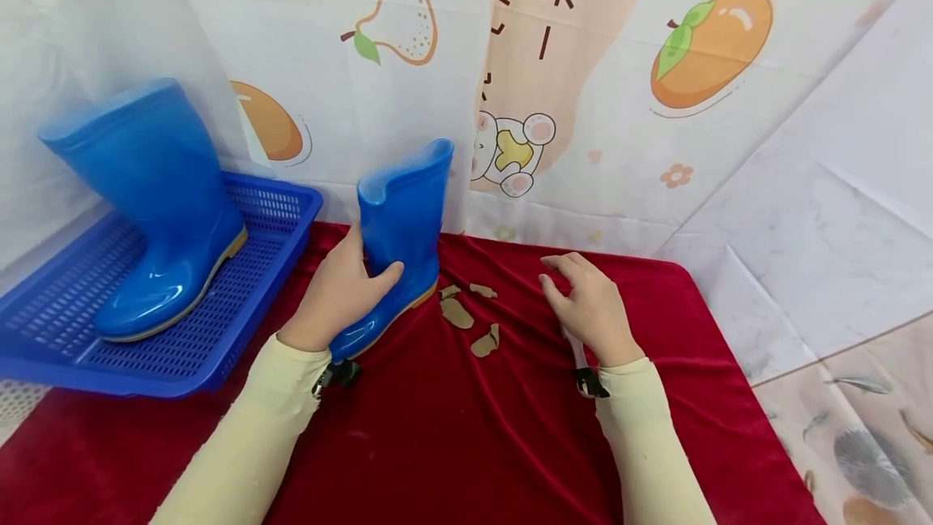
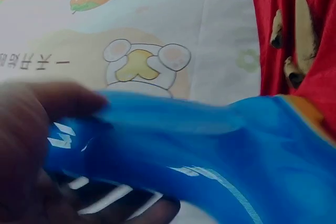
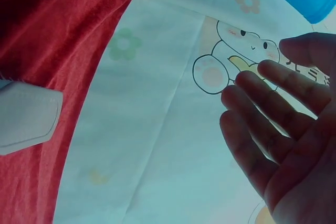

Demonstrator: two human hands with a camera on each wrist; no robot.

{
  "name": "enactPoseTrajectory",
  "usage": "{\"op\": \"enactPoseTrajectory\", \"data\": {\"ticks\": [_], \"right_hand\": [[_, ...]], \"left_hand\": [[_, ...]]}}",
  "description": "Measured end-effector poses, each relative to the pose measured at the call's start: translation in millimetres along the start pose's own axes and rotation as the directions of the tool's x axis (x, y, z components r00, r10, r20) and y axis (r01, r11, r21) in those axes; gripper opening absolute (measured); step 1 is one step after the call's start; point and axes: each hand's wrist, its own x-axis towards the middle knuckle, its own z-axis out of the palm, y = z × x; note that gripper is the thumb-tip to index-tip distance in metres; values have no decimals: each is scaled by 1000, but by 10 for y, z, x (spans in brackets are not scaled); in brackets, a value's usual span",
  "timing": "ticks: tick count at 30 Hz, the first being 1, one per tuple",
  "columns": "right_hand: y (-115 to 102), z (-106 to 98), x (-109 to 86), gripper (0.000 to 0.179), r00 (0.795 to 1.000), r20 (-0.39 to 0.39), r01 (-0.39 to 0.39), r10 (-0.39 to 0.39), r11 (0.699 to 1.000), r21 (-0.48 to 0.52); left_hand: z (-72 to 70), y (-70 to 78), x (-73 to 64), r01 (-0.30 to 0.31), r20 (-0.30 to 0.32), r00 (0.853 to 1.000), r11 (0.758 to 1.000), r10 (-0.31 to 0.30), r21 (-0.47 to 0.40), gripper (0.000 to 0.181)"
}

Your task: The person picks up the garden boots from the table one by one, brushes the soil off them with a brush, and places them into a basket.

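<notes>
A blue rain boot (image 1: pixel 404 221) with a yellowish sole stands on the red cloth, its shaft upward and its toe pointing to the lower left. My left hand (image 1: pixel 337 292) grips its shaft, thumb on the near side. Close up in the left wrist view, the thumb and fingers wrap around the shiny blue boot (image 2: pixel 210 145). To the right, apart from the boot, my right hand (image 1: pixel 594 318) hovers over the cloth. Its fingers are relaxed, and the right wrist view shows the palm of the hand (image 3: pixel 283 140) holding nothing.
A second blue boot (image 1: pixel 171 177) stands in a blue perforated plastic basket (image 1: pixel 156 383) at the left. Several brown torn pieces (image 1: pixel 457 313) lie on the red cloth (image 1: pixel 437 428) between the hands. Behind hangs a white fruit-printed sheet (image 1: pixel 452 79).
</notes>
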Motion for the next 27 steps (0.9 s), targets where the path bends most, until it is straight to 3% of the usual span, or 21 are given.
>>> {"op": "enactPoseTrajectory", "data": {"ticks": [4,8,14,19,23,27], "right_hand": [[0,24,-10,24,1000,14,-7,7,1000,2],[-1,24,-25,24,1000,26,-16,16,1000,6],[2,-7,-34,24,999,25,-33,33,999,16],[-3,-48,-26,25,998,14,-60,60,998,26],[-9,-74,-13,25,998,11,-65,64,998,20],[-15,-91,-2,25,998,15,-58,58,998,20]], "left_hand": [[63,-62,4,39,-89,995,999,-37,21,60],[123,-51,32,-20,-204,979,999,27,38,42],[42,130,98,-110,-362,926,994,110,21,34],[-241,314,139,-135,-452,882,990,132,27,28],[-572,397,142,-108,-554,820,990,141,93,28],[-942,401,134,-33,-676,728,991,111,127,19]]}}
